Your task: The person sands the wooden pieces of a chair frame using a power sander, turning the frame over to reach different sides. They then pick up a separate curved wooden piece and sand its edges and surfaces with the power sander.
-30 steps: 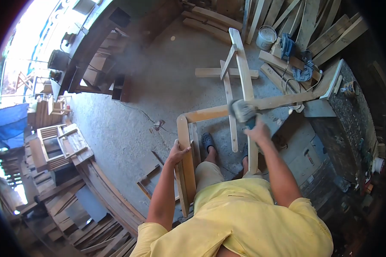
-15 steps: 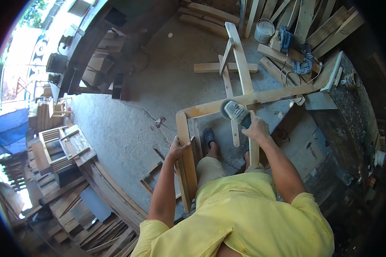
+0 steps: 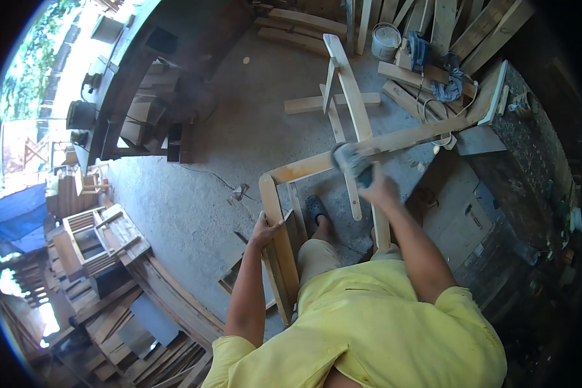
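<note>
My right hand (image 3: 381, 189) is closed around the dark rear end of an angle grinder (image 3: 353, 163), which is smeared by motion. Its round disc overlaps the edge of the long rail of a wooden chair-like frame (image 3: 304, 168). At the frame's near-left corner, my left hand (image 3: 265, 231) grips the side piece (image 3: 279, 242) that runs toward my body. Slanted slats (image 3: 348, 84) of the same frame stretch away from me past the rail. The rail's far right end lies at a worn bench (image 3: 488, 116).
Boards, a white bucket (image 3: 386, 42) and a blue power tool (image 3: 418, 52) with a cord stand at the back right. On the left are wooden pieces (image 3: 84, 242) and stacked planks. A cord (image 3: 207, 171) crosses the concrete floor; a hammer (image 3: 474, 216) lies at right.
The grinder has shifted slightly up against the rail and is now blurred. My left hand keeps its hold on the side piece. The whole view has turned a little.
</note>
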Tool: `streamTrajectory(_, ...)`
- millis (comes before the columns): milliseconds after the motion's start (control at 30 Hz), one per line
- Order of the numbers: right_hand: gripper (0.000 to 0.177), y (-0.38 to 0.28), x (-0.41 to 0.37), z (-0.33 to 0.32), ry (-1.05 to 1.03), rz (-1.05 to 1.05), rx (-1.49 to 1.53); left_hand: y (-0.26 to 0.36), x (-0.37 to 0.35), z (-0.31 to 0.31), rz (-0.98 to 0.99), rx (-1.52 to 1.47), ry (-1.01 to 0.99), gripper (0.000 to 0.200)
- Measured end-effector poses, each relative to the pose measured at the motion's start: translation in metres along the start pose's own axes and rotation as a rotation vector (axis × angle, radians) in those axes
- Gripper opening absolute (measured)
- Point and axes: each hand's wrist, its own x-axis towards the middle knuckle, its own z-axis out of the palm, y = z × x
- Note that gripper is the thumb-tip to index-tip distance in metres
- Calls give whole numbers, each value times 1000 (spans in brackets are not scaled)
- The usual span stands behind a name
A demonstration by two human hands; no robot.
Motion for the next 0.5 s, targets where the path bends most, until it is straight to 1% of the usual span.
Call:
streamTrajectory(33, 67, -26, -10, 2, -27, -84, -46, 0, 0, -1, 0, 7, -7, 58)
streamTrajectory(100, 62, -50, -17, 12, -83, -234, -38, 1, -2, 1, 33, -17, 16, 58)
streamTrajectory(200, 60, -48, -16, 10, -110, -219, -53, 4, -5, 1, 2, -86, -20, 57)
streamTrajectory(267, 60, -28, -12, -1, -117, -178, -37, 2, -4, 2, 18, -80, -19, 56)
streamTrajectory(333, 74, -1, -2, -7, -37, -90, -28, 1, -2, 0, 43, -73, -14, 55)
streamTrajectory(367, 74, 10, 0, -11, -36, -91, -28, 0, -2, -1, 46, -45, -10, 54)
streamTrajectory(433, 78, 27, 3, -26, 32, 23, -18, 3, 0, 0, 53, -19, -9, 54)
streamTrajectory(500, 79, 46, 4, -35, 40, 47, -28, 3, -3, 2, 48, -40, -4, 53)
